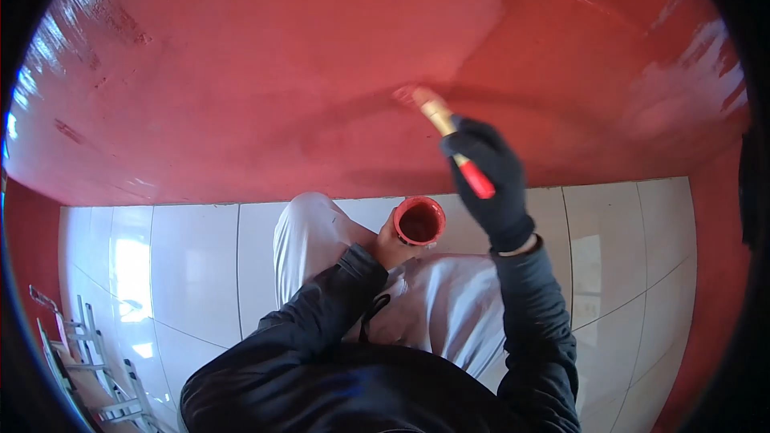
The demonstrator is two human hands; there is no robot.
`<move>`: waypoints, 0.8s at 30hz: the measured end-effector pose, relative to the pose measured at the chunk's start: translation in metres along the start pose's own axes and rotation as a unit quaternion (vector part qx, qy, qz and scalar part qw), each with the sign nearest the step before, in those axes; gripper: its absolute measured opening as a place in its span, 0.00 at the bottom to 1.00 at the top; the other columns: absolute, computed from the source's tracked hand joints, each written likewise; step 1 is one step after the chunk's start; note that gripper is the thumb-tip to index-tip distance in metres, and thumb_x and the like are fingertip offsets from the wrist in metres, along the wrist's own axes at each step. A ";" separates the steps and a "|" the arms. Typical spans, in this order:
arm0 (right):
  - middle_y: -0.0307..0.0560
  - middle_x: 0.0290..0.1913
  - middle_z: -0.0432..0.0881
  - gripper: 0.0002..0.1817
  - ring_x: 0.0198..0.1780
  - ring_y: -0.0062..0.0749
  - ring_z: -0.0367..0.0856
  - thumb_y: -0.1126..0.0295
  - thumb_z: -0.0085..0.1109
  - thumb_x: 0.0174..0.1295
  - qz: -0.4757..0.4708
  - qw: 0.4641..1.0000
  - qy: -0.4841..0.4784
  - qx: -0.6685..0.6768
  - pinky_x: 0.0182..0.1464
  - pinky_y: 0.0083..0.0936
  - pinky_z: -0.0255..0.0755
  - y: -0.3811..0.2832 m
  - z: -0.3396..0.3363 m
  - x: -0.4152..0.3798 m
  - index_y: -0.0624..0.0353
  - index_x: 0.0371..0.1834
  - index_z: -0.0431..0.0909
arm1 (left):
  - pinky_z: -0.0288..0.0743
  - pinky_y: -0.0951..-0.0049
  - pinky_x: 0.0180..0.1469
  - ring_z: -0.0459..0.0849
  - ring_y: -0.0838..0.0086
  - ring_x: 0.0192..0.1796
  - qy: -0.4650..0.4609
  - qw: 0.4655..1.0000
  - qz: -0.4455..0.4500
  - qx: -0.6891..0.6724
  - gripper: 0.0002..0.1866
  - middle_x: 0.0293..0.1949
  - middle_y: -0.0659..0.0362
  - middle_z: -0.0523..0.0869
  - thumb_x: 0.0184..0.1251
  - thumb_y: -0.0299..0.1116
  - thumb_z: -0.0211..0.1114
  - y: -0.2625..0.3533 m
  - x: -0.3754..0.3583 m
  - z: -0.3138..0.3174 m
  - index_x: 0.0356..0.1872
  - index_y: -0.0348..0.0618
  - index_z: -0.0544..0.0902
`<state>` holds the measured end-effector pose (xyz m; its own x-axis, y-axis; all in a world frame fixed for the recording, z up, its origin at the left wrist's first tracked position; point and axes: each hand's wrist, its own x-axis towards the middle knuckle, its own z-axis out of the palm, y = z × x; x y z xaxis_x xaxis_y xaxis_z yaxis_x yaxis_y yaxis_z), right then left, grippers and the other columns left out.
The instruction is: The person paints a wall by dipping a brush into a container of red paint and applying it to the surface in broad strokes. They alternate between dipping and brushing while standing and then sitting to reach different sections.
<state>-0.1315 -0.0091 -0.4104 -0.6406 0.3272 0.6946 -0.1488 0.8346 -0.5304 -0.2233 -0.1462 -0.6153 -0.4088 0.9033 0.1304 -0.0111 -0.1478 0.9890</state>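
Observation:
My right hand, in a black glove, grips a paintbrush with a red-tipped handle and a metal band. The brush's bristles carry red paint and are at the red wall; slight blur hides whether they press on it. My bare left hand is wrapped around a small paint cup, held above my lap. Red coats the cup's rim, and dark red paint shows inside. Darker, wet-looking red covers the wall to the right of the brush, with a paler red area to the left.
White glossy floor tiles run along the wall's foot. A folding metal ladder is at the lower left. Red side walls rise at the far left and at the right. My bent legs are close to the wall.

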 end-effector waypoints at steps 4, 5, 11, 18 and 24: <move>0.59 0.48 0.76 0.17 0.51 0.54 0.77 0.81 0.62 0.47 -0.143 0.969 0.129 -0.154 0.51 0.36 0.73 -0.008 -0.018 0.004 0.60 0.43 0.79 | 0.70 0.68 0.61 0.75 0.71 0.58 0.033 0.999 0.024 -0.010 0.39 0.55 0.57 0.76 0.42 0.25 0.79 0.001 0.002 0.005 0.59 0.42 0.68; 0.59 0.48 0.76 0.18 0.51 0.55 0.76 0.80 0.62 0.46 -0.203 0.946 0.171 -0.185 0.50 0.38 0.73 -0.006 -0.017 0.000 0.59 0.44 0.78 | 0.70 0.68 0.61 0.75 0.71 0.58 0.030 0.999 0.019 -0.015 0.39 0.55 0.57 0.76 0.42 0.25 0.79 0.003 0.003 0.004 0.59 0.42 0.68; 0.60 0.51 0.75 0.17 0.56 0.53 0.74 0.74 0.61 0.50 -0.090 0.971 -0.120 -0.184 0.55 0.40 0.70 0.017 0.040 -0.044 0.59 0.46 0.78 | 0.70 0.68 0.61 0.75 0.71 0.58 -0.002 0.996 0.002 -0.094 0.40 0.56 0.57 0.75 0.43 0.26 0.79 0.008 0.002 0.007 0.59 0.40 0.66; 0.58 0.52 0.75 0.15 0.54 0.51 0.76 0.79 0.60 0.48 -0.016 0.995 -0.012 -0.100 0.54 0.35 0.72 -0.008 -0.016 -0.002 0.60 0.42 0.81 | 0.72 0.69 0.59 0.76 0.71 0.56 0.014 0.999 0.038 -0.008 0.38 0.54 0.57 0.77 0.42 0.28 0.80 0.003 0.001 0.006 0.56 0.41 0.69; 0.59 0.50 0.77 0.18 0.53 0.48 0.78 0.82 0.68 0.43 -0.152 0.929 0.239 -0.238 0.54 0.33 0.73 -0.021 -0.025 0.018 0.60 0.41 0.83 | 0.73 0.69 0.58 0.77 0.70 0.55 0.055 0.997 0.044 0.011 0.37 0.53 0.57 0.78 0.41 0.29 0.81 0.012 0.000 0.008 0.55 0.41 0.71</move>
<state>-0.1214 -0.0098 -0.3748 -0.1981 0.1094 0.9741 0.1556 0.9847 -0.0789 -0.2162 -0.1450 -0.6027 -0.5043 0.8377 0.2097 0.0496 -0.2144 0.9755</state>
